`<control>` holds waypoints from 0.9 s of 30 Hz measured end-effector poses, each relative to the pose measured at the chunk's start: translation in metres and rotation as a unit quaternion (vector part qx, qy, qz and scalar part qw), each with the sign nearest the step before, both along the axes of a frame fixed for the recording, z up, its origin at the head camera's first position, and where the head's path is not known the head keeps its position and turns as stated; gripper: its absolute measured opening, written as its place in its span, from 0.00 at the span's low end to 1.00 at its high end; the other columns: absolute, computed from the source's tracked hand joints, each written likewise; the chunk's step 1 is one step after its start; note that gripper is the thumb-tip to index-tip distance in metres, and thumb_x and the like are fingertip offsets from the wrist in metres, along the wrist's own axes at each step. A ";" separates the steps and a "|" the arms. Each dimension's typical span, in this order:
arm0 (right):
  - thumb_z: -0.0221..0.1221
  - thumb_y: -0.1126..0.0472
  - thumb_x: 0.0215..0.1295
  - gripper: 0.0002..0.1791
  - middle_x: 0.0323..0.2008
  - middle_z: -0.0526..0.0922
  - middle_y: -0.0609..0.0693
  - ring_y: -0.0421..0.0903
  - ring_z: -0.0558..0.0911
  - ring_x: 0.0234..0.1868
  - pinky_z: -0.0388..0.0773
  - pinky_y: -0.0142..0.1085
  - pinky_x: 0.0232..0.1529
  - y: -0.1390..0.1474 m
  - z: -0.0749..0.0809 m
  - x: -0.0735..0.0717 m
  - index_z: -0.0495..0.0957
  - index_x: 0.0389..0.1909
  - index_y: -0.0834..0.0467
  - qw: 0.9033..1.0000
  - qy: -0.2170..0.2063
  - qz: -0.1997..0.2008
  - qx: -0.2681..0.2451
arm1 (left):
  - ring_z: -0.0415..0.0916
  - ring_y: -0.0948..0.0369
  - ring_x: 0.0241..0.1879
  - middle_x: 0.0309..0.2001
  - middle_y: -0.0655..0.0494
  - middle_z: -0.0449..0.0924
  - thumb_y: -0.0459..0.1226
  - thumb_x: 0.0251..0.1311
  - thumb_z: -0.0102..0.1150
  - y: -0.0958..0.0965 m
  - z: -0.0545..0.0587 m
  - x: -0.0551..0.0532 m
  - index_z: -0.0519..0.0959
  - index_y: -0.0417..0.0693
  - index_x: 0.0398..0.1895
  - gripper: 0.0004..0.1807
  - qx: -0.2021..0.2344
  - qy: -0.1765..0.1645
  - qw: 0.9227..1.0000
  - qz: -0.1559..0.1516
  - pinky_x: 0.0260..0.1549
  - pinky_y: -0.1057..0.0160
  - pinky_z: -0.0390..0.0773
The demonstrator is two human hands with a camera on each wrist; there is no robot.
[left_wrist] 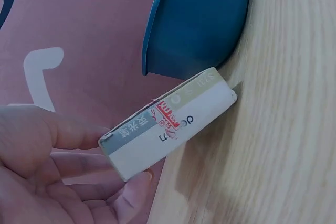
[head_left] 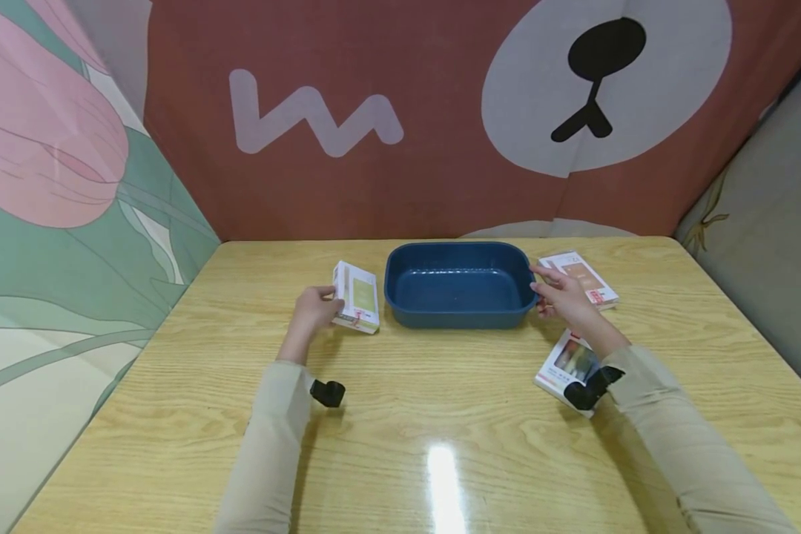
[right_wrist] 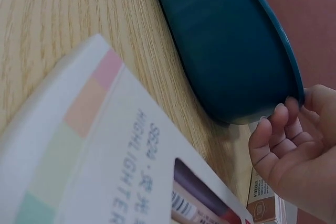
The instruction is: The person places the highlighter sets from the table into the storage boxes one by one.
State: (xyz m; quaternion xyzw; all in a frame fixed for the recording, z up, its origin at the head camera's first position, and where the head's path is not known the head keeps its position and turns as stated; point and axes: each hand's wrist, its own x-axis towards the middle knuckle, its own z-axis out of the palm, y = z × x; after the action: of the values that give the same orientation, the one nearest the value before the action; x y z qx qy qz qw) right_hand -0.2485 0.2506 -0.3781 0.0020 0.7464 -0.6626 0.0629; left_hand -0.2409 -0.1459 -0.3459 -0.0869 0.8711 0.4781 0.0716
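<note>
A blue plastic basin (head_left: 459, 319) stands toward the back of the table. My left hand (head_left: 315, 308) pinches the left edge of a white highlighter box (head_left: 360, 297) with a yellow-green panel, just left of the basin. In the left wrist view this box (left_wrist: 170, 124) is tilted, its held side raised and its other end low by the table. At the basin's right end my right hand (head_left: 564, 297) grips the rim, with fingers (right_wrist: 268, 135) curled against the outer wall. Below my right wrist lies another highlighter box (head_left: 567, 363), partly covered by the wrist camera.
A white box with a brown panel (head_left: 584, 276) lies behind my right hand, right of the basin. A brown printed cloth (head_left: 374, 200) hangs along the table's back edge. Printed fabric (head_left: 73, 274) borders the left side.
</note>
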 end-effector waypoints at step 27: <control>0.47 0.63 0.67 0.29 0.19 0.71 0.45 0.39 0.71 0.17 0.73 0.30 0.21 0.000 -0.003 0.001 0.51 0.66 0.63 1.000 0.015 0.017 -0.015 | 0.74 0.61 0.27 0.47 0.33 0.72 0.27 0.56 0.53 -0.004 0.003 -0.002 0.67 0.27 0.55 0.22 0.140 0.052 0.987 0.054 0.33 0.59 0.77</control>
State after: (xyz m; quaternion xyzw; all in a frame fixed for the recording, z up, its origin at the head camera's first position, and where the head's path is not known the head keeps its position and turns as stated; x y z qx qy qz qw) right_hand -0.2475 0.2507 -0.3809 -0.0217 0.7370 -0.6726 0.0632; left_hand -0.2433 -0.1498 -0.3431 -0.0978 0.7924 0.6020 0.0121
